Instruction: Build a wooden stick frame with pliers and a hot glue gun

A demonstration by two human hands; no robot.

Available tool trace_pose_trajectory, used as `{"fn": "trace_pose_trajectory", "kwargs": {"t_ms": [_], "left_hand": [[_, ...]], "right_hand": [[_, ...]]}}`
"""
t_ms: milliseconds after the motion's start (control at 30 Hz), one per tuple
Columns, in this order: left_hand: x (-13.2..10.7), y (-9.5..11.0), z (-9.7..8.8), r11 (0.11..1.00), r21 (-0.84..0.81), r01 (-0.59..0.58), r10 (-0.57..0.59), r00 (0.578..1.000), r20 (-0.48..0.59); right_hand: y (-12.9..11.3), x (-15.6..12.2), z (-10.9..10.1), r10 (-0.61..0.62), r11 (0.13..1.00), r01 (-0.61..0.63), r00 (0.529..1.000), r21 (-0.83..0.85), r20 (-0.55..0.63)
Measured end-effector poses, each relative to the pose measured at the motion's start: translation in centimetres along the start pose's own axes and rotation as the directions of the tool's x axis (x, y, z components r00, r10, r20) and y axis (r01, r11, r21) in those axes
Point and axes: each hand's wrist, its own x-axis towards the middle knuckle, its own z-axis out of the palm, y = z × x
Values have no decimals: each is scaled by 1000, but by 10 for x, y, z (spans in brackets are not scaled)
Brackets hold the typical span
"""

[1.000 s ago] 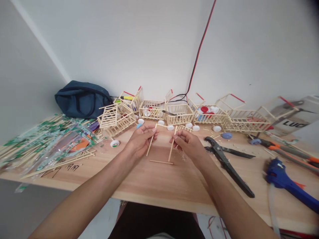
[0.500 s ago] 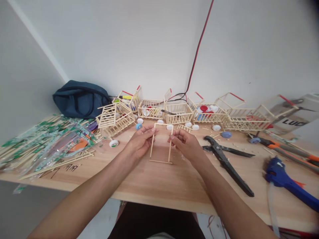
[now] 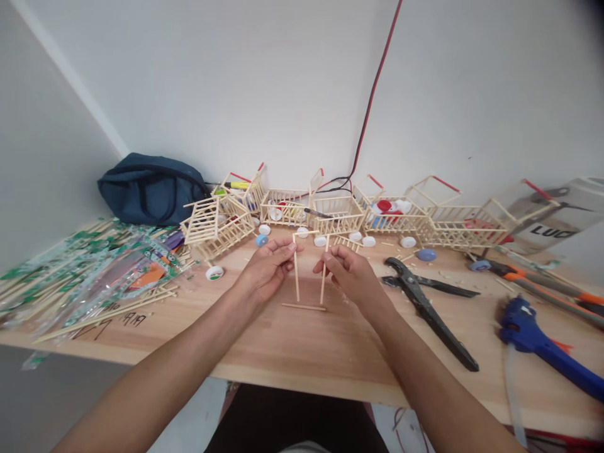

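Your left hand (image 3: 271,267) has thumb and forefinger closed on the left stick (image 3: 297,283) near its upper end, where the top stick (image 3: 307,233) meets it at a corner and points towards your right. Your right hand (image 3: 346,267) pinches the right stick (image 3: 323,290) below its upper end, the other fingers curled in behind. The bottom stick (image 3: 303,307) runs crosswise by the lower ends of both uprights; you cannot tell from here whether either is fixed to it. All four make a loose open frame over the middle of the bench (image 3: 264,362), short of the carts (image 3: 462,239) along its back edge. The pieces look very light, dry and fairly stiff, with little slip, so a fingertip pinch should be ample. The weak spots are likely the corners: a thin stick acts as a lever there, and a twist could crack a joint. Better to take each upright close to its corner, as your left hand does, than far along the free length, and to squeeze across the stick without bending it. Towards the right end of the bench, the pliers (image 3: 427,314) and glue gun (image 3: 523,327) lie well apart from your fingertips.
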Motion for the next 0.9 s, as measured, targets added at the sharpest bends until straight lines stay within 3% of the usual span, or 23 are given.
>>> {"fn": "trace_pose_trajectory", "kwargs": {"t_ms": [100, 233, 533, 667, 767, 900], "left_hand": [[0, 0, -1, 1000, 17, -17, 17, 1000, 12], [0, 0, -2, 998, 43, -47, 45, 998, 49], [-1, 1, -1, 989, 111, -93, 84, 993, 87], [-1, -1, -2, 988, 129, -89, 78, 993, 89], [-1, -1, -2, 987, 133, -95, 84, 993, 83], [-2, 0, -1, 988, 126, -94, 83, 993, 87]], "right_hand": [[0, 0, -1, 26, 998, -26, 1000, -55, -5], [-2, -2, -3, 23, 966, -52, 993, -255, -114], [7, -3, -7, -87, 784, -31, 983, -620, -160], [11, -3, -9, -42, 721, -80, 986, -688, -159], [10, -4, -9, -25, 724, -92, 987, -683, -160], [2, -4, -8, -130, 838, 37, 983, -545, -133]]}}
